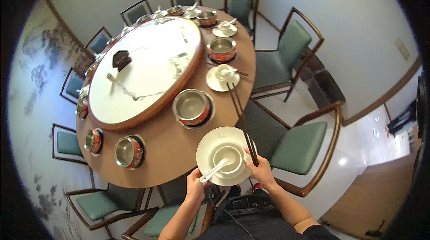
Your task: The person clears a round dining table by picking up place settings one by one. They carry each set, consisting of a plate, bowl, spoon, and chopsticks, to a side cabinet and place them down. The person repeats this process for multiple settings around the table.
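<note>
Between my two hands I hold a white plate (205,146) that carries a small white bowl (219,154) with a white spoon (215,169) leaning in it. My left hand (196,186) grips the plate's near left rim, close to the spoon's handle. At the right rim is my right hand (260,169), which also holds a pair of dark chopsticks (245,124) pointing away from me. Beyond the plate, a steel pot in a red patterned stand (191,107) sits on the round wooden table (168,152).
A large round turntable (147,72) bears a dark box (121,59). Around the table's edge stand more pots (221,50), plates with bowls and spoons (218,83), and chopsticks. Green-seated chairs (300,149) crowd the right and near sides. A person (403,117) is partly visible at far right.
</note>
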Demonstrator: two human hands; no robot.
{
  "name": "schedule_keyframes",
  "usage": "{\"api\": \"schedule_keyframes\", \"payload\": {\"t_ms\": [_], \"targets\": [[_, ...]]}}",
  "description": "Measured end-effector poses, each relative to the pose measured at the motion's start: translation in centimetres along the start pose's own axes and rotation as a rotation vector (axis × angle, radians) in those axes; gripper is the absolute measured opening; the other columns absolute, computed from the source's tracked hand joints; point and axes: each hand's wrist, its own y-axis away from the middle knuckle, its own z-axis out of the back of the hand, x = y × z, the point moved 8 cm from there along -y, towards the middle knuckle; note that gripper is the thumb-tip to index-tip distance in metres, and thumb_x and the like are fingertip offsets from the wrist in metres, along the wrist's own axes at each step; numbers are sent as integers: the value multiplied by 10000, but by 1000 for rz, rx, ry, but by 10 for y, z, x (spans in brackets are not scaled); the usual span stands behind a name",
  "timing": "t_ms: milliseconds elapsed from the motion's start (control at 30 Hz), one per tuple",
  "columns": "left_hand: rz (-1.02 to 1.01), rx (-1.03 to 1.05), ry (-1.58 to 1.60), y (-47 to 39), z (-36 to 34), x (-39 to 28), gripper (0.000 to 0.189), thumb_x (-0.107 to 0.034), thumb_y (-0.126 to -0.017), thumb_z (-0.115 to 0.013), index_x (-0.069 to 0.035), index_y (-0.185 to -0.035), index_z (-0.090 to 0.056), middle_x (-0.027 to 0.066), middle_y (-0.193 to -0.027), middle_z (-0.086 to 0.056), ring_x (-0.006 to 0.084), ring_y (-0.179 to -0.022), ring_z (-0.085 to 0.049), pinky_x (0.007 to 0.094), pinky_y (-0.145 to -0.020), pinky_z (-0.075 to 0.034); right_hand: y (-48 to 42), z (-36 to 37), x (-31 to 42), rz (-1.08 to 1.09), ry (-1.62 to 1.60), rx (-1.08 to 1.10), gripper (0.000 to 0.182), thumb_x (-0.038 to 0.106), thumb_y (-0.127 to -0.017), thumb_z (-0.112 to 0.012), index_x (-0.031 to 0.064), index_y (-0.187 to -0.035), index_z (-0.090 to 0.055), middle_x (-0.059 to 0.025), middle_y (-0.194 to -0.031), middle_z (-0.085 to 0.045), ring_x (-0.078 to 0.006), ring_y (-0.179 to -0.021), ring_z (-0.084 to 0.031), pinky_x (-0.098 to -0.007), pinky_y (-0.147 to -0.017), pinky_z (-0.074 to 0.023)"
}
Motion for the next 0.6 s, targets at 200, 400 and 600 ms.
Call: {"api": "schedule_keyframes", "payload": {"t_ms": [200, 400, 600], "targets": [[23, 157, -140, 40, -65, 3, 133, -70, -791, -528, 16, -886, -562, 46, -736, -592, 90, -607, -551, 209, -515, -446, 61, 67, 22, 25, 146, -120, 317, 156, -803, -519, 20, -1090, -500, -157, -844, -611, -108, -777, -553, -263, -703, -435], [106, 282, -143, 100, -128, 26, 128, -53, -794, -521, 25, -889, -560, 65, -732, -595, 97, -591, -553, 210, -496, -441, 144, 136, 27, -30, 208, -235, 384, 134, -781, -526, 85, -1156, -461, -216, -830, -566, -173, -799, -594, -285, -677, -444], [219, 428, -249, 154, -184, 53, 158, -40, -784, -525, 58, -905, -551, 97, -756, -603, 119, -590, -565, 218, -509, -457, 232, 187, 16, -37, 218, -460, 426, 116, -759, -550, 51, -1165, -440, -246, -813, -551, -341, -789, -575, -331, -648, -456]]}}
